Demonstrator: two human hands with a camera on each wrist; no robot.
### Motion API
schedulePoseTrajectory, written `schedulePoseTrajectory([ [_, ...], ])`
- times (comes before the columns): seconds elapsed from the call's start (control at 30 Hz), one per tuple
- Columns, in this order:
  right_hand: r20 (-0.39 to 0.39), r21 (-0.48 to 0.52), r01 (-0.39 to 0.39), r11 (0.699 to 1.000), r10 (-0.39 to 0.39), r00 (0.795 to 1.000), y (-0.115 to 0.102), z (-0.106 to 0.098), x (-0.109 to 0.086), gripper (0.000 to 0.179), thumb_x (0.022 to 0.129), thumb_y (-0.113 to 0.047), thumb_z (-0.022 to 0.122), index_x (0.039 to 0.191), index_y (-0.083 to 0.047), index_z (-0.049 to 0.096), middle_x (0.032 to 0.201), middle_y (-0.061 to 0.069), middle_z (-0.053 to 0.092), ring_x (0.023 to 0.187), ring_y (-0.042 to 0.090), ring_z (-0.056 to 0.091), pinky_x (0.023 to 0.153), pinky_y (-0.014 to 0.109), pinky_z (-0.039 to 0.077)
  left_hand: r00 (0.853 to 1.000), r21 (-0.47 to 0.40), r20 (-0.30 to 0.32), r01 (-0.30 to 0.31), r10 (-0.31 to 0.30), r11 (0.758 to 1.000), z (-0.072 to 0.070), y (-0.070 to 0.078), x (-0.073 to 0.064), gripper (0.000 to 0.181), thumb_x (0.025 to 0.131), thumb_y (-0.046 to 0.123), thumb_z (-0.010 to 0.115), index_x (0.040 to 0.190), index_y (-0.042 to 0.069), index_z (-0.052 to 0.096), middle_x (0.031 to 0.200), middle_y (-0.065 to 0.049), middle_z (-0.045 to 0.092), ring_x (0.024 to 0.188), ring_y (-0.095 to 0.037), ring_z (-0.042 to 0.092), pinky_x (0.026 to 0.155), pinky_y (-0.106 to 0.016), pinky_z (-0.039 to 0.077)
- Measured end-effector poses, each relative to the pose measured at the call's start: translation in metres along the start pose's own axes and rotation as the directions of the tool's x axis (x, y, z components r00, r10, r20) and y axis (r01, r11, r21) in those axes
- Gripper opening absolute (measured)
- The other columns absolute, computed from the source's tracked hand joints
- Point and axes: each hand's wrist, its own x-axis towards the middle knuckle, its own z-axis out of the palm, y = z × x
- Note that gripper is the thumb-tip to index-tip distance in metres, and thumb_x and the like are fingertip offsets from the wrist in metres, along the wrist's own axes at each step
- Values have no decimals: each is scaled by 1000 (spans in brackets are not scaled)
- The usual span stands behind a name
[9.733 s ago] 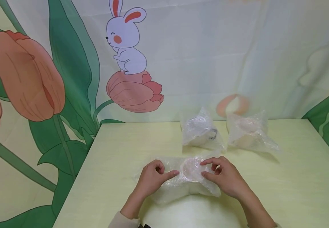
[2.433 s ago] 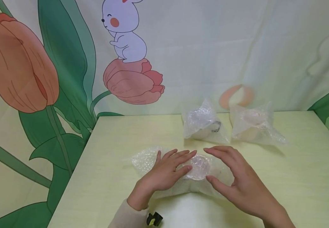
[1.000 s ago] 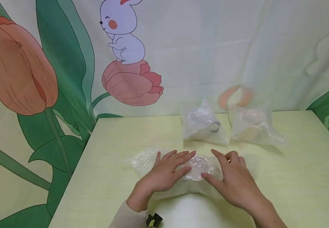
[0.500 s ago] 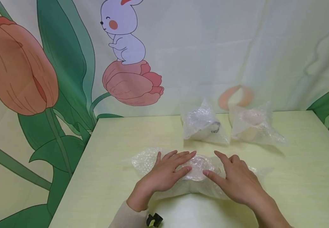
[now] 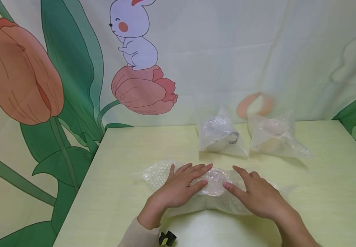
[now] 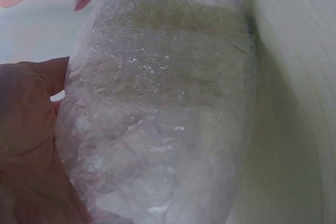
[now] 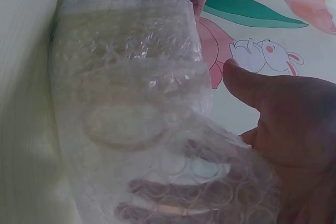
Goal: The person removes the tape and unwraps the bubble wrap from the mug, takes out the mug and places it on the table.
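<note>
A parcel of clear bubble wrap lies near the front of the table, with a round, pale rim showing through its top. My left hand rests on its left part, fingers spread and straight. Over the right part is my right hand, thumb and index finger stretched toward the round top. In the right wrist view, other fingers of the right hand show through a loose layer of wrap, and a ring-shaped outline is visible inside the parcel. The left wrist view shows the left palm beside the wrapped side.
Two more bubble-wrapped parcels stand at the back of the pale table: one with a dark mark, the other to its right. A printed cloth with a rabbit and tulips hangs behind. A black clip sits by the left sleeve.
The left hand, earlier with curled fingers, now lies spread on the parcel and stays there. The right hand has shifted slightly right and nearer, and the wrap's right end has spread outward.
</note>
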Motion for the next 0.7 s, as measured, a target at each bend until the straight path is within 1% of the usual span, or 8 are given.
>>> schedulePoseTrajectory([
  [0.13,31,10,-4,1000,4,999,3,0,3,88,97,-78,42,161,-18,37,137,23,59,113,38,67,90,62,52,1000,-9,1,0,0,1000,0,0,0,51,108,54,41,158,47,36,165,9,41,157,-38,26,120,-78,-1],
  [0.23,51,23,-9,1000,8,999,6,-1,4,87,97,-79,41,162,-21,35,142,24,57,120,44,64,94,66,49,1000,-9,1,0,0,1000,0,0,-1,51,108,54,41,158,48,36,165,11,41,157,-37,26,120,-78,-1],
  [0.33,70,40,-3,999,0,998,9,-1,5,87,97,-78,41,163,-22,33,149,26,54,130,51,57,98,71,45,1000,-9,2,-4,4,1000,0,-1,-1,51,109,54,41,158,48,36,165,11,41,157,-38,26,120,-78,-1],
  [0.43,92,58,7,998,-12,996,11,-1,6,86,98,-76,41,164,-21,30,153,26,51,139,55,47,102,74,42,1000,-5,2,-7,7,1000,0,-1,0,51,109,54,41,159,47,36,165,12,40,157,-38,26,120,-78,-1],
  [0.53,115,78,2,997,-11,993,14,-1,7,86,99,-75,42,165,-22,27,156,24,49,143,54,43,105,74,39,1000,-1,3,-6,6,1000,0,-1,0,50,109,54,40,159,47,35,165,13,40,157,-38,26,120,-78,0],
  [0.7,149,116,-16,993,-1,989,17,0,9,86,99,-75,42,166,-25,21,155,25,49,140,47,50,106,71,41,1000,-3,11,-4,4,1000,0,-1,0,51,109,54,40,159,47,35,165,11,40,157,-38,26,120,-77,-1],
])
